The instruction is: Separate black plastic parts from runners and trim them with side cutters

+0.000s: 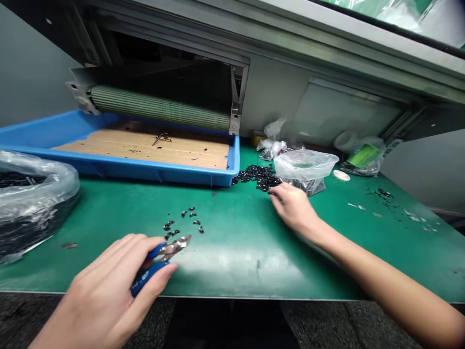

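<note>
My left hand (105, 286) is wrapped round a pair of blue-handled cutting nippers (173, 246), whose metal jaws point up and right above the green table. Just beyond the jaws lie several small, curved, shiny black parts (192, 214), scattered in a loose group. At the front edge of a heap of similar black parts (254, 173), the fingers of my right hand (293, 206) are pinched together. Its fingertips are partly hidden, so I cannot make out what is between them. A clear plastic bag (305, 165) with dark contents stands right behind that hand.
A blue tray (152, 169) lined with cardboard sits at the back left under a ribbed conveyor roller (160, 106). At the left edge is a large bag of black pieces (36, 208). Black bits (385, 194) and a white disc (341, 175) lie on the right. A metal shelf (290, 43) overhangs the table.
</note>
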Available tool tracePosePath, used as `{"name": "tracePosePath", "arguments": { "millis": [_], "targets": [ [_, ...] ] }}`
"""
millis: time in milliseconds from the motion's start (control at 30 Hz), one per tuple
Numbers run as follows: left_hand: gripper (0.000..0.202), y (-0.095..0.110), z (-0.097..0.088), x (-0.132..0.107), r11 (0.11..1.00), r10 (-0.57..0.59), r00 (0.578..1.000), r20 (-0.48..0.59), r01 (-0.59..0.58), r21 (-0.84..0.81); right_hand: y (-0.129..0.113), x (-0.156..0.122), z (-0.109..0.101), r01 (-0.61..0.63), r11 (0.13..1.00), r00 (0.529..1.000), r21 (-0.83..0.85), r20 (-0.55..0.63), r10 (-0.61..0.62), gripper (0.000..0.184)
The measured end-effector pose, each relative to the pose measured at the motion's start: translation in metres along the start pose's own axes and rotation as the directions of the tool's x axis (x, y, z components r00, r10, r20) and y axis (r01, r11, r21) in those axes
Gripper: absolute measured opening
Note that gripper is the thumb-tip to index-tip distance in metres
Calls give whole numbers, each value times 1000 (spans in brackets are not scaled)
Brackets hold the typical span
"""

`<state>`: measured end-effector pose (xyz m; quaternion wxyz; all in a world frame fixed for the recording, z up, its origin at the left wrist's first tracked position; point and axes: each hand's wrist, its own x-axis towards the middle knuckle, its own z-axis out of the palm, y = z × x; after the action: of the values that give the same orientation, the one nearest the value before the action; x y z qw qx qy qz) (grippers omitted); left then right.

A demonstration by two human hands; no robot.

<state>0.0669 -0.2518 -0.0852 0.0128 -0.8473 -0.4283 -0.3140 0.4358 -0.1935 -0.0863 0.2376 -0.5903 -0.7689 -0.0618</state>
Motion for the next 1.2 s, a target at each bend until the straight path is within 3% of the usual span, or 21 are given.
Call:
{"name": "tracePosePath", "arguments": {
  "millis": [67, 133, 333, 700, 833, 967, 1067, 1200],
  "targets": [
    [24, 9, 10, 13, 999, 40, 998, 53, -40, 0, 37, -8, -5, -81, 994, 996, -74, 37, 84, 20],
    [28, 20, 20, 28, 997, 70, 991, 115, -68, -24, 54, -9, -3, -71, 995, 993, -72, 87, 77, 18],
    [23, 45, 47, 63, 982, 173, 959, 224, -185, 33, 50, -3, 6, 18, 994, 986, -108, 164, 0, 22],
    [27, 52, 76, 94, 978, 143, 894, 424, -194, 78, 64, 6, 0, 73, 987, 954, -143, 298, -28, 21],
    [31, 55, 83, 104, 974, 153, 861, 485, -214, 73, 68, 8, 3, 115, 969, 958, -219, 281, -51, 22],
    [36, 56, 86, 113, 957, 169, 838, 518, -265, 117, 61, 0, 1, 175, 984, 972, 34, 152, -178, 18],
    [36, 54, 89, 125, 931, 200, 825, 528, -328, 160, 46, -7, -2, 189, 941, 961, 282, 143, -236, 12],
    [37, 51, 97, 139, 901, 248, 820, 515, -391, 188, 33, -9, 3, 207, 901, 953, 382, 128, -273, 12]
  ]
}}
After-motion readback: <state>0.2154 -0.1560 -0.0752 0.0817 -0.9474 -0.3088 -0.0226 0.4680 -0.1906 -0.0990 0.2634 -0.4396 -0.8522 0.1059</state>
